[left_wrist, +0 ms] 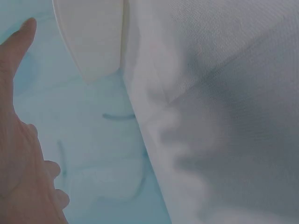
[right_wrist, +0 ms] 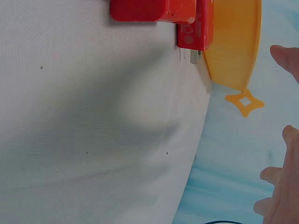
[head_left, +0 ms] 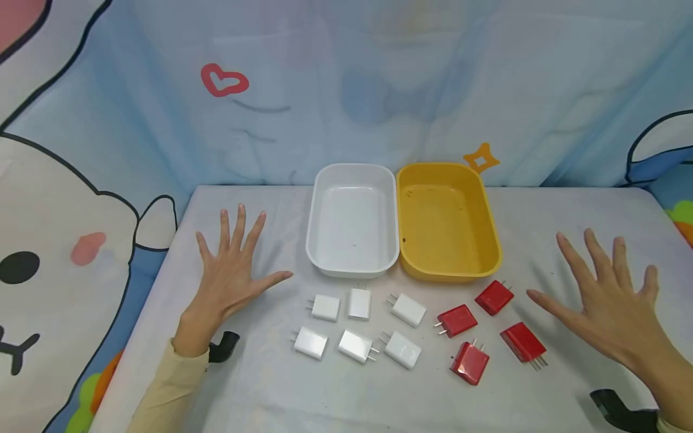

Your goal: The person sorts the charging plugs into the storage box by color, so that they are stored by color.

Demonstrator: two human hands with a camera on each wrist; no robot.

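My left hand [head_left: 227, 276] is spread with straight fingers over the left part of the table, holding nothing; the left wrist view shows its edge [left_wrist: 23, 158]. My right hand [head_left: 617, 300], also spread and holding nothing, is just right of the red plug adapters. Several white plug adapters [head_left: 325, 307] lie in two rows between the hands. Several red plug adapters [head_left: 525, 342] lie scattered to their right, two of them [right_wrist: 140, 9] in the right wrist view. A white tray [head_left: 353, 222] and a yellow tray [head_left: 448, 222] stand side by side behind the adapters, with none inside.
A white cloth [head_left: 303, 397] covers the table. Behind it hangs a light blue printed curtain [head_left: 325, 90], with a large cartoon figure at the left. Black straps [head_left: 224, 347] show at both wrists.
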